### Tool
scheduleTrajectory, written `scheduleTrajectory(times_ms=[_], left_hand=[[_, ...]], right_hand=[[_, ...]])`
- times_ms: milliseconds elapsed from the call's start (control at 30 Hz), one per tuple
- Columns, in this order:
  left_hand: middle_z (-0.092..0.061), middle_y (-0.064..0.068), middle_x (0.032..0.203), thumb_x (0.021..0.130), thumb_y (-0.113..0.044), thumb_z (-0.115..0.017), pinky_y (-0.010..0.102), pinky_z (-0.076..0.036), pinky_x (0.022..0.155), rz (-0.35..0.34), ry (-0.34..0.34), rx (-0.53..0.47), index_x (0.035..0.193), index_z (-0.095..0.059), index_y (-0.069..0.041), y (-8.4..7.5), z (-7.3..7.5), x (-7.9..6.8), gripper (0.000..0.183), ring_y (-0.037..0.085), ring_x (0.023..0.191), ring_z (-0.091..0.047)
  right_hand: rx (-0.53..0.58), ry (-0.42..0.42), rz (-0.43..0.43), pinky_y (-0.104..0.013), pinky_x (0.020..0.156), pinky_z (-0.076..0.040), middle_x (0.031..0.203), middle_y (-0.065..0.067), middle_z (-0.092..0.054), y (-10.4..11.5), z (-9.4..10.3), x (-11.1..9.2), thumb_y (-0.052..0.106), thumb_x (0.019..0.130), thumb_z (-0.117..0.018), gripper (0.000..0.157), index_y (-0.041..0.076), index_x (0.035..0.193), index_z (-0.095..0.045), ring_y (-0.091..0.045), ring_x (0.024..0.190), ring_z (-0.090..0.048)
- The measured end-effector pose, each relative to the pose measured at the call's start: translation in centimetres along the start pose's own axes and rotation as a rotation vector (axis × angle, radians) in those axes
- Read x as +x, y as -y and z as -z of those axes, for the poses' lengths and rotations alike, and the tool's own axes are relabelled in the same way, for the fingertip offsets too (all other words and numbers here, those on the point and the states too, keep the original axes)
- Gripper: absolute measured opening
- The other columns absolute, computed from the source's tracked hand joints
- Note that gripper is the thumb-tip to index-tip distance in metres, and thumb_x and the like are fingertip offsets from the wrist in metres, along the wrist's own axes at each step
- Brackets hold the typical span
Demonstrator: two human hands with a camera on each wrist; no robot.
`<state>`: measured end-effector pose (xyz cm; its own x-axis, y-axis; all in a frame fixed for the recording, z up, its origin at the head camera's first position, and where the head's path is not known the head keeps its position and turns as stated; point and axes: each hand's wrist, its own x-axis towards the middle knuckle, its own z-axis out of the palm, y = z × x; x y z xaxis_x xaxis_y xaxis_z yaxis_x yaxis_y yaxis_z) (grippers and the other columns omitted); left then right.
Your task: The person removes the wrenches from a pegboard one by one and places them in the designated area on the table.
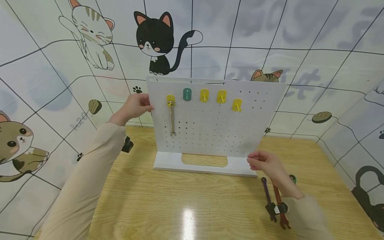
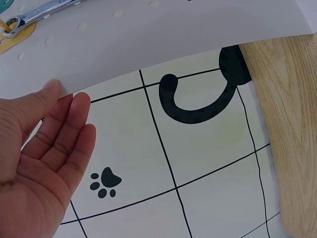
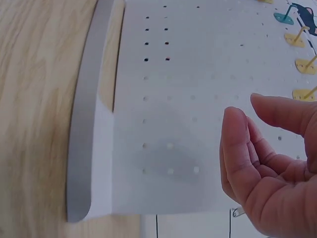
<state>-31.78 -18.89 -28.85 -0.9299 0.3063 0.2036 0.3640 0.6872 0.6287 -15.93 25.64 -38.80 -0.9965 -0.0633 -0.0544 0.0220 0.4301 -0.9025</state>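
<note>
A white pegboard (image 1: pixel 210 130) stands upright on its base on the table. My left hand (image 1: pixel 136 106) pinches its left edge near the top, thumb in front and fingers behind, as the left wrist view also shows. A silver wrench (image 1: pixel 172 118) hangs by its ring end from the leftmost yellow hook (image 1: pixel 170 99). To the right of it are a green hook (image 1: pixel 187 94) and several more yellow hooks (image 1: pixel 204 95). In front of the board's lower right corner, my right hand (image 3: pixel 272 163) has loosely bent fingers, thumb and fingertips apart with nothing between them.
Below my right forearm, a purple wrench (image 1: pixel 266 190) and a red-brown wrench (image 1: pixel 276 193) lie on the wooden table (image 1: pixel 156 200). A green ring end (image 1: pixel 293 179) shows beside the wrist, its remainder hidden. Behind stands a wall (image 1: pixel 216 60) with cat drawings.
</note>
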Motion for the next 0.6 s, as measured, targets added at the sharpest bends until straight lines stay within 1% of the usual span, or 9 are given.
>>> scheduleTrajectory(times_ms=[167, 333, 467, 600], left_hand=[[-0.064, 0.017, 0.084, 0.088, -0.005, -0.063, 0.044, -0.044, 0.082, 0.009, -0.003, 0.002, 0.093, -0.062, 0.004, -0.1, 0.0, -0.1, 0.011, 0.03, 0.08, -0.061], [-0.065, 0.017, 0.085, 0.088, -0.005, -0.063, 0.045, -0.044, 0.082, 0.009, -0.004, 0.003, 0.094, -0.062, 0.004, 0.0, 0.0, -0.1, 0.01, 0.034, 0.083, -0.061], [-0.065, 0.017, 0.085, 0.088, -0.005, -0.063, 0.045, -0.044, 0.082, 0.006, -0.004, 0.0, 0.093, -0.062, 0.004, 0.0, -0.1, 0.0, 0.011, 0.031, 0.081, -0.061], [-0.065, 0.017, 0.085, 0.088, -0.005, -0.063, 0.045, -0.044, 0.082, 0.001, -0.01, -0.002, 0.093, -0.062, 0.004, 0.0, -0.1, 0.0, 0.011, 0.03, 0.079, -0.061]], right_hand=[[0.053, 0.009, 0.016, -0.024, 0.069, -0.052, 0.088, -0.009, -0.062, 1.4, -1.2, 0.7, 0.009, 0.091, -0.061, 0.03, -0.013, 0.109, -0.054, -0.007, 0.074, -0.063], [0.098, 0.029, 0.028, -0.024, 0.07, -0.052, 0.087, -0.007, -0.061, 2.8, -2.4, 1.4, 0.008, 0.09, -0.061, 0.029, -0.013, 0.108, -0.054, -0.009, 0.074, -0.062], [0.111, 0.031, 0.034, -0.024, 0.07, -0.052, 0.086, -0.007, -0.061, 3.6, -3.4, 2.1, 0.008, 0.089, -0.062, 0.028, -0.012, 0.107, -0.055, -0.012, 0.074, -0.063], [0.137, 0.038, 0.046, -0.024, 0.069, -0.052, 0.083, -0.005, -0.06, 4.4, -4.5, 2.8, 0.006, 0.089, -0.063, 0.026, -0.013, 0.106, -0.056, -0.012, 0.072, -0.062]])
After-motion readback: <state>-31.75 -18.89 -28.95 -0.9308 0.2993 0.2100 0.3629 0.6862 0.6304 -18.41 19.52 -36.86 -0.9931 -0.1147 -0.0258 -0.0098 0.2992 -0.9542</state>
